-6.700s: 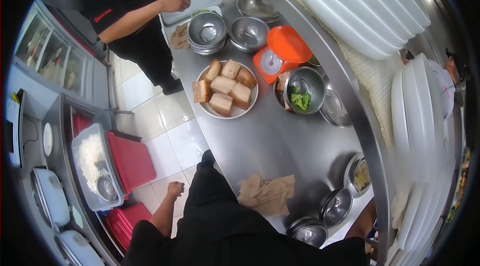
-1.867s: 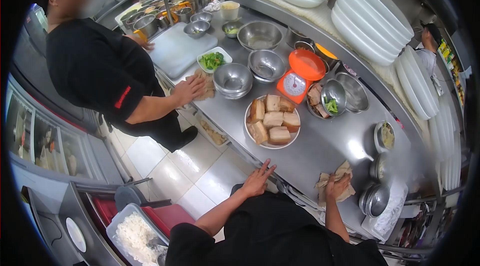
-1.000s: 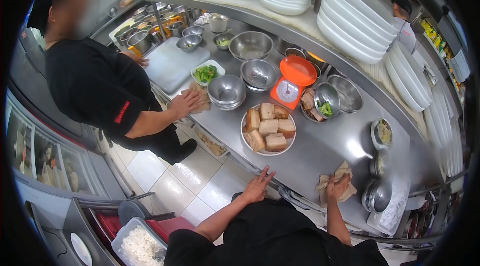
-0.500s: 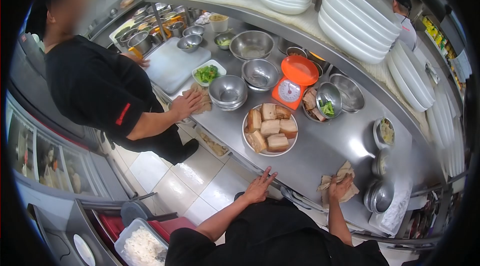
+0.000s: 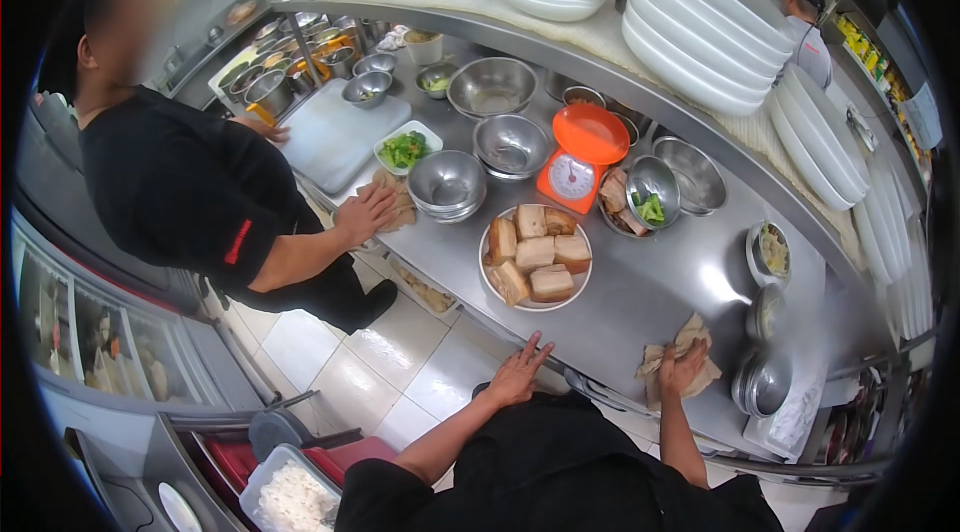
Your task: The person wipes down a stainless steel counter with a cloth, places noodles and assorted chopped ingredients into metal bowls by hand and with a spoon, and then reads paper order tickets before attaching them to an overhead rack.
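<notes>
My left hand (image 5: 517, 375) rests at the front edge of the steel counter (image 5: 600, 332) with its fingers stretched apart, holding nothing. On the right, my right hand (image 5: 682, 372) presses on a crumpled brown cloth (image 5: 655, 372) lying on the counter; its fingers curve over the fabric. Beyond my left hand stands a white bowl (image 5: 538, 308) of thick pork belly blocks (image 5: 536, 252). Behind that bowl is an orange kitchen scale (image 5: 572, 180). Metal bowls (image 5: 765, 387) sit just right of the cloth.
A co-worker in black (image 5: 180, 182) stands at the left, one hand (image 5: 366, 214) on another brown cloth (image 5: 395, 200). Near them are a white cutting board (image 5: 345, 137) and broccoli (image 5: 405, 149) in a white dish. A shelf (image 5: 430, 7) with stacked white plates (image 5: 700, 32) overhangs the counter.
The view has shifted slightly, so the counter's contents appear a little further left. Both my hands stay in nearly the same places, the right one still on the cloth.
</notes>
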